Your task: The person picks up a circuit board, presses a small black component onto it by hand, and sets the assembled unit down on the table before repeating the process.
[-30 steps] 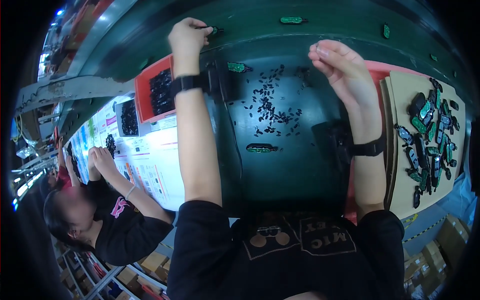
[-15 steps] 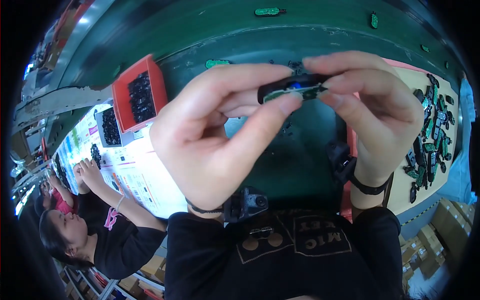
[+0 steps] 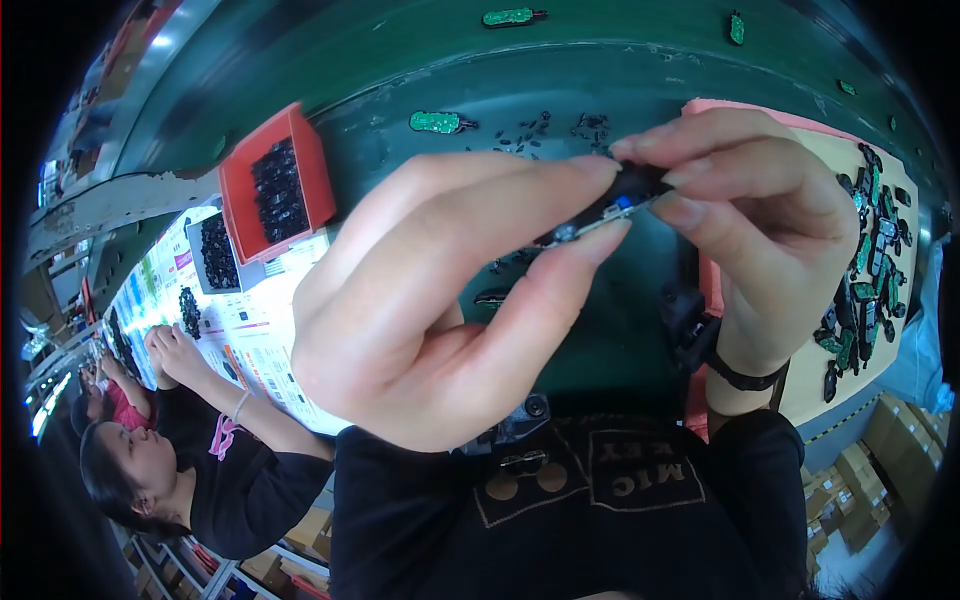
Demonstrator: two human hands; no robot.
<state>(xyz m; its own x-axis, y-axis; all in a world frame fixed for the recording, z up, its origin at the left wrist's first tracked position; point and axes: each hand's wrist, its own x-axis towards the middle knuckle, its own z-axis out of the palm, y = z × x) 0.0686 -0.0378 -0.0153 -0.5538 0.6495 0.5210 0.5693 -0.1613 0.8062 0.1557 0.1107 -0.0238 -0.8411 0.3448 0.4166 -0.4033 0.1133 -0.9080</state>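
The desk (image 3: pixel 600 365) is lying below the work. The left hand (image 3: pixel 430 290) and right hand (image 3: pixel 775 215) are clamping opposite ends of the unit (image 3: pixel 604 207), just right of upper centre, between thumbs and fingers. Good handling is probably meaning firm left support, light right pressure, and keeping fingertips off the blue part (image 3: pixel 624 202).

The small oblong black plastic casing (image 3: pixel 637 184) between the left hand (image 3: pixel 390 330) and right hand (image 3: pixel 790 235) looks matt, the red-orange open-topped plastic bin (image 3: pixel 311 172) left of them smooth, the tan cardboard sheet (image 3: pixel 808 378) rightward matt, the dark-green worktop (image 3: pixel 600 345) below smooth.
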